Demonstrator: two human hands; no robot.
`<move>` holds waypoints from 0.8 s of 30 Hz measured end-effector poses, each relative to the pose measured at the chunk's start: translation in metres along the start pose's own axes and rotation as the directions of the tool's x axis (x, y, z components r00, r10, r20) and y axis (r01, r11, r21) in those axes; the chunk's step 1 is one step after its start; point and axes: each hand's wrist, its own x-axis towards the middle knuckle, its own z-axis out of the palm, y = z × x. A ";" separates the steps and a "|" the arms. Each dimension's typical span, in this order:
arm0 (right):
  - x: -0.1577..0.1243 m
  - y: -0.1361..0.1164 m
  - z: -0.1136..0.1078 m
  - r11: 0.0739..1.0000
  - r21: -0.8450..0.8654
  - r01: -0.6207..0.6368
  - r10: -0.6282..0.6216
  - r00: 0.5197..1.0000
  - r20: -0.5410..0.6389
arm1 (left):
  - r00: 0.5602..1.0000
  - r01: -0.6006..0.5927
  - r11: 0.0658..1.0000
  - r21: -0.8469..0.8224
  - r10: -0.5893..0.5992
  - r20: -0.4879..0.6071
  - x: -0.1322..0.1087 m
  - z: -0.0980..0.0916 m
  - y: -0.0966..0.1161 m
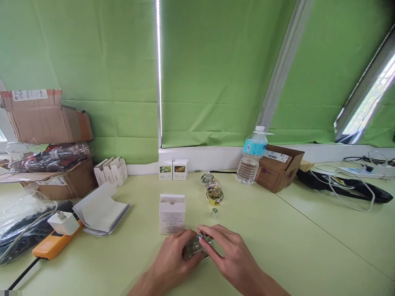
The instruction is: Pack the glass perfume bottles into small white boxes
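My left hand (pixel 171 259) and my right hand (pixel 228 255) both hold a small glass perfume bottle (pixel 193 249) lying on its side on the pale green table (pixel 277 238). Its greenish contents show between my fingers. The fingertips of my right hand press around its silver neck (pixel 202 236), and my palms hide much of the glass. Just behind my left hand stands an open white carton (pixel 172 214) with its flaps up. A small silver cap (pixel 214 213) stands upright beyond my right hand, and further back lie glass bottles with gold parts (pixel 212 187).
Several small white cartons (pixel 165 169) stand along the back wall, with a water bottle (pixel 251 156) and a cardboard box (pixel 277 168) to the right. On the left are a flattened white carton (pixel 100 209), an orange power strip (pixel 54 244) and a white charger (pixel 63 223). Cables (pixel 342 185) lie on the right.
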 end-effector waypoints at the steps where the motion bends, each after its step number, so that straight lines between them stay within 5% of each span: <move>1: 0.000 0.000 0.000 1.000 -0.003 0.005 -0.005 1.000 0.006 | 1.000 -0.003 1.000 0.002 0.003 -0.001 0.000 0.000 0.000; 9: -0.002 -0.003 -0.011 0.999 -0.040 -0.015 0.016 1.000 0.025 | 1.000 0.013 0.999 0.038 -0.014 0.023 -0.001 0.002 -0.002; 15: 0.005 0.033 -0.015 0.981 -0.170 -0.096 0.084 0.994 -0.075 | 0.998 0.060 0.995 0.085 -0.063 0.031 -0.001 -0.001 0.000; 18: -0.001 0.057 -0.004 0.924 -0.316 -0.215 0.228 0.974 0.005 | 0.997 0.062 0.995 0.081 -0.064 0.032 -0.002 -0.002 0.001; 24: -0.019 0.073 0.011 0.908 -0.359 -0.215 0.312 0.919 0.241 | 0.997 0.062 0.997 0.049 -0.064 0.032 -0.002 0.000 -0.001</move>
